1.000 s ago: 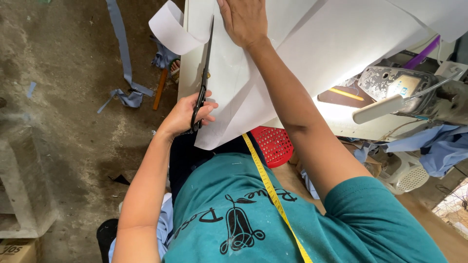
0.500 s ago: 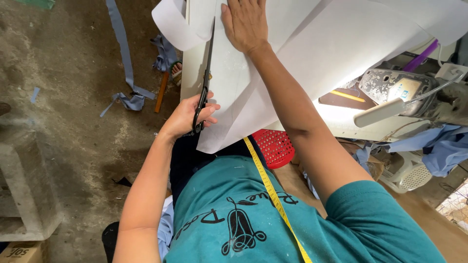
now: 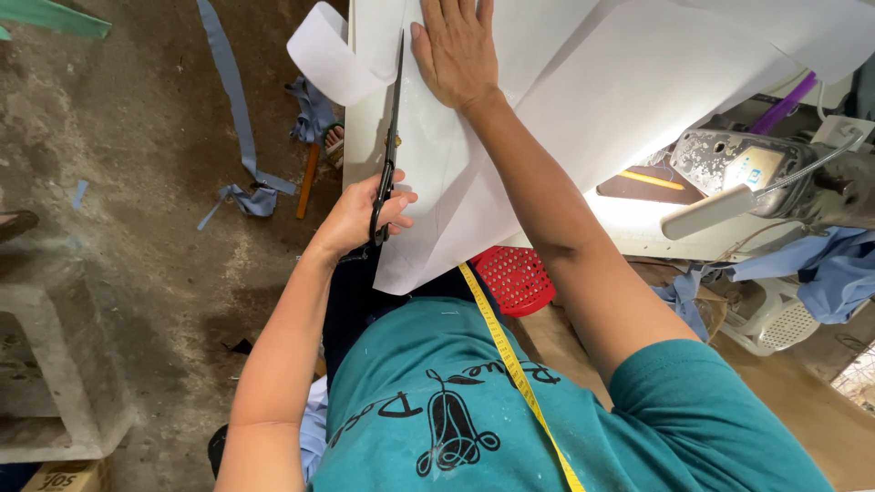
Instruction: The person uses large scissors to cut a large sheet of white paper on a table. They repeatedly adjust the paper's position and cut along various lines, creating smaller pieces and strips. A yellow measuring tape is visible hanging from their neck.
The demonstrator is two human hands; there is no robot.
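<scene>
My left hand [image 3: 358, 217] grips the handles of long black scissors [image 3: 390, 128]. The blades point away from me and run along the left edge of a large white paper sheet [image 3: 583, 82]. A cut strip of paper [image 3: 326, 56] curls away to the left of the blades. My right hand [image 3: 456, 50] lies flat, palm down, on the paper just right of the scissor tips, pressing it onto the white table. A yellow tape measure [image 3: 510, 364] hangs down over my teal shirt.
A worn sewing machine [image 3: 747, 169] stands on the table at right, with blue cloth [image 3: 838, 264] beside it. A red plastic basket [image 3: 515, 273] sits under the table. Blue fabric strips [image 3: 237, 109] litter the concrete floor at left, near a concrete block [image 3: 55, 364].
The view has shifted a little, bringing more of my right hand into the picture. My left hand and the scissors have crept slightly forward along the paper edge.
</scene>
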